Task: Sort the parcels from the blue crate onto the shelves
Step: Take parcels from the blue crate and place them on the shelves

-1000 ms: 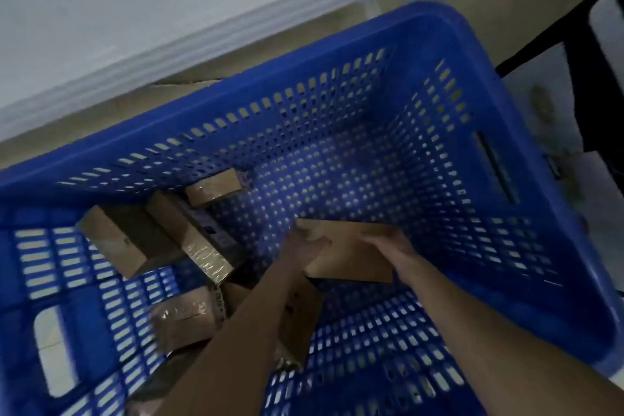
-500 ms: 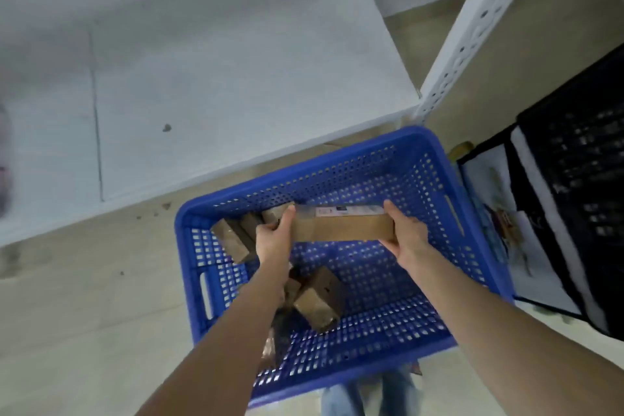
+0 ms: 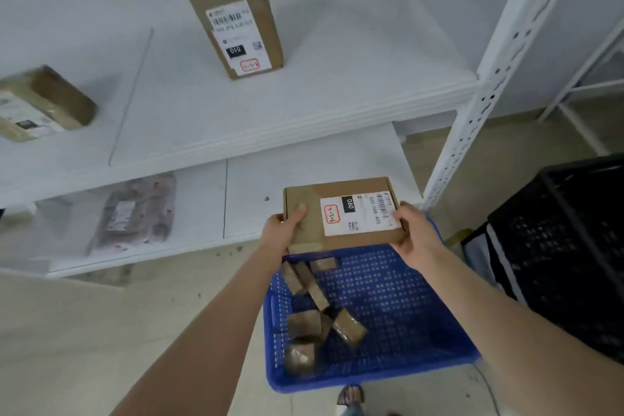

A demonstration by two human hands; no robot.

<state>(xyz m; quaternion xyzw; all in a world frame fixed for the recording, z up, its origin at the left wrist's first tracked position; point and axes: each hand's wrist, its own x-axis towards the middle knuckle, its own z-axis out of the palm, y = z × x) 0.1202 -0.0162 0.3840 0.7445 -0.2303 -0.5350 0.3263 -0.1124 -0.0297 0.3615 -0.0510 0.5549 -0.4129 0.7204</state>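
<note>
Cardboard everywhere: we count one flat parcel [image 3: 341, 213] gripped between our left hand [image 3: 282, 233] and right hand [image 3: 413, 233], above the blue crate [image 3: 405, 358] at six o'clock, about six small parcels [image 3: 315, 311] inside, three on the shelves [image 3: 304, 105] at twelve. Half a second ago it sat lower (edge-on), nearer the crate.

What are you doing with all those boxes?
A person is sorting parcels onto white shelves. Both the left hand and the right hand hold one flat cardboard parcel above the blue crate, label facing up. Several small parcels lie in the crate on the floor. A tall box stands on the upper shelf, and a wrapped packet lies on the lower one.
</note>
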